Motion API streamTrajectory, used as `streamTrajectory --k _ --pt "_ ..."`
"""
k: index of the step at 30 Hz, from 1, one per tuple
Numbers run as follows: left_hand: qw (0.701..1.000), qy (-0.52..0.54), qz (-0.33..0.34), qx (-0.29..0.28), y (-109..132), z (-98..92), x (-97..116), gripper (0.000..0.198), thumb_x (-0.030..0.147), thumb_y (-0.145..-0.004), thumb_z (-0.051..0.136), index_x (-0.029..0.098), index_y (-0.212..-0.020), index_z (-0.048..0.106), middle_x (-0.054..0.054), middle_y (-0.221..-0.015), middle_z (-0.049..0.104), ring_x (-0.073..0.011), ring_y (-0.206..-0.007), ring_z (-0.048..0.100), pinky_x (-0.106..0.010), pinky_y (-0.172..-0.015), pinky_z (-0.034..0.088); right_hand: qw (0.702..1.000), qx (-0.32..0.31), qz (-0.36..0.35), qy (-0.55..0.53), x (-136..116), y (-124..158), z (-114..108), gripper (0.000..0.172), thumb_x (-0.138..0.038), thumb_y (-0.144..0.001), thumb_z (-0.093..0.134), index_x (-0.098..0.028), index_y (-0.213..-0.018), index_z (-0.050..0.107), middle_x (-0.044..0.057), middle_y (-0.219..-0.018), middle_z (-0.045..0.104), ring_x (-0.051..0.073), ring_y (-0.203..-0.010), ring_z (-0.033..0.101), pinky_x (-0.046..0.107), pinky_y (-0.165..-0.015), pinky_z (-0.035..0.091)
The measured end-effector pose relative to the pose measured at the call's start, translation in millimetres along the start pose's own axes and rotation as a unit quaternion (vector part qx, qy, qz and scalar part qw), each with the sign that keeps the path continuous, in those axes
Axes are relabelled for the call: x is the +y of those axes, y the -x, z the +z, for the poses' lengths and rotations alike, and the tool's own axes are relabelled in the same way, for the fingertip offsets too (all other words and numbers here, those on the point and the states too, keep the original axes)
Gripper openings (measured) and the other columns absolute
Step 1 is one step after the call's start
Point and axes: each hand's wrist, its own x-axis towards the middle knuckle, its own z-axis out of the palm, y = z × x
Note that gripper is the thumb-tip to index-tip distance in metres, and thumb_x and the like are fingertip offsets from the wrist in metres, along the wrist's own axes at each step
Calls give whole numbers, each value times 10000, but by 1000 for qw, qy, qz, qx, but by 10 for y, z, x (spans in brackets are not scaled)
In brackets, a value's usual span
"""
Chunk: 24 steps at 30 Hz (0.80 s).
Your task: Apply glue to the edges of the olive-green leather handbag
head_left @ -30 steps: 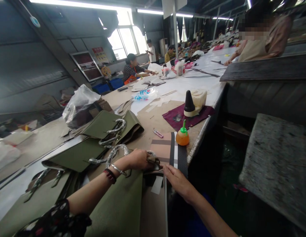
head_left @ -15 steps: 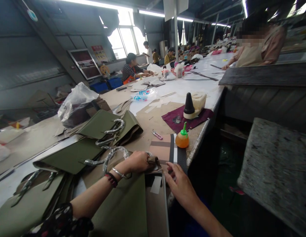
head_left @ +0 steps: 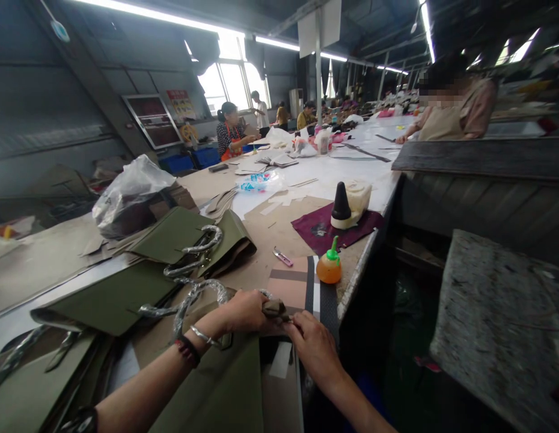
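Observation:
My left hand (head_left: pixel 249 310), with a bracelet and a dark band at the wrist, is closed around a bunched olive-brown piece of material (head_left: pixel 274 309) at the top of a green handbag (head_left: pixel 229 385). My right hand (head_left: pixel 312 338) meets it from the other side, fingertips pinched on the edge of that material. A pale strip (head_left: pixel 280 359) shows on the bag's dark inner face below. Beside my left wrist curves a plastic-wrapped handle (head_left: pixel 198 294). What lies under my left fingers is hidden.
More green bags (head_left: pixel 117 294) lie to the left. Ahead are a pink-handled snipper (head_left: pixel 283 257), an orange bottle with green nozzle (head_left: pixel 329 267) and a black cone (head_left: pixel 341 202) on purple cloth (head_left: pixel 311 227). A stained grey board (head_left: pixel 500 319) stands right. Co-workers sit and stand beyond.
My right hand has moved left and its spread fingers have closed on the material's edge. My left hand keeps its hold. The view has shifted slightly.

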Motion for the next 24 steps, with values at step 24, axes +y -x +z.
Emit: streamTrajectory --k 24 --pt "992 70 -18 103 -320 292 -112 386 513 -791 393 195 -666 572 -51 -656 612 -159 -623 574 -229 -534 307 979 -3 19 -201 297 42 -165 365 -431 -842 399 -162 -1020 570 79 -899 587 205 -810 579 329 -724 477"
